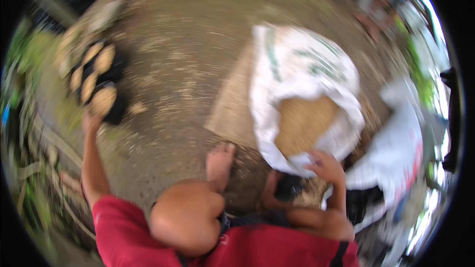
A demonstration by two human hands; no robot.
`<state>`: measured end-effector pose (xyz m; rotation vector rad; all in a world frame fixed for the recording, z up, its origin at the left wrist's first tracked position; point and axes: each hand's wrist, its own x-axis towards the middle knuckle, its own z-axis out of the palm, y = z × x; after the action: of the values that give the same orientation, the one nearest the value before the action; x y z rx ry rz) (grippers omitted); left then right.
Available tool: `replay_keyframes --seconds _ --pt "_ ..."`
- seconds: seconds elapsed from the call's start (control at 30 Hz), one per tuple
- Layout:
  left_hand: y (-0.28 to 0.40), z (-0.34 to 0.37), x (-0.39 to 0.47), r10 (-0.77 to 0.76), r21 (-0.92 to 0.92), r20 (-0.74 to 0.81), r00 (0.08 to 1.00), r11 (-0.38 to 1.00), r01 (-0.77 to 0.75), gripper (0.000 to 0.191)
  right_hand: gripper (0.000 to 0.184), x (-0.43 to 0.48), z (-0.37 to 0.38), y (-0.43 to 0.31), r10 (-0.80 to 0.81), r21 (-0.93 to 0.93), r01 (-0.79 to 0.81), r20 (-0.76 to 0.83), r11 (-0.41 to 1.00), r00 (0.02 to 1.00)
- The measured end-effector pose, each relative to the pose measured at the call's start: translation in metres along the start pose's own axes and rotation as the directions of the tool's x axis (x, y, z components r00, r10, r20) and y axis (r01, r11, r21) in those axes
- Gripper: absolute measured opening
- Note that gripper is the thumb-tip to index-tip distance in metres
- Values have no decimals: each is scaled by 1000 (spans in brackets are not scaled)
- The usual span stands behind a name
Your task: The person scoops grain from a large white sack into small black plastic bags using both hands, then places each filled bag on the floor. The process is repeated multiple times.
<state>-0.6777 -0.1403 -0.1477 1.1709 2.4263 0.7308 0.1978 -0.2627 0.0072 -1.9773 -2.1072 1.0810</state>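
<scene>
A large white woven sack stands to the front right, its mouth rolled back over tan, grain-like or husk-like material. My right hand is at the near rim of the sack; blur hides whether its fingers pinch the rim. Far to the left, my left hand touches the near side of a black bag or pot filled with similar tan material. Several more black containers with tan fill stand close together just beyond it. How the left fingers lie is blurred.
Under the white sack lies a brown sack or mat. Another white sack with red marks lies at the right. Tan bits are scattered over the dirt ground. A person is at the upper right. Plants and sticks line the left edge.
</scene>
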Motion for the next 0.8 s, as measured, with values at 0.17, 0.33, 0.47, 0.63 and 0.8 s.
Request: replay_keyframes --seconds 0.17,0.33,0.47,0.63,0.8 --pt "77 34 -40 575 515 -339 745 776 -365 81 66 -27 11 35 -1 -75 9 106 997 994" --pt "201 76 -95 682 387 -218 698 717 -580 64 68 -54 43 33 200 -101 -178 289 979 936" --pt "306 92 -136 866 182 -225 447 488 -853 49 44 -50 54 26 200 -132 -167 300 977 933" --pt "426 109 -219 970 -202 -154 186 153 -967 39 22 -55 -14 40 12 300 -21 32 954 999" --pt "490 156 -341 991 -661 13 -135 -92 -744 54 15 -20 -47 26 173 955 90 -143 283 974"
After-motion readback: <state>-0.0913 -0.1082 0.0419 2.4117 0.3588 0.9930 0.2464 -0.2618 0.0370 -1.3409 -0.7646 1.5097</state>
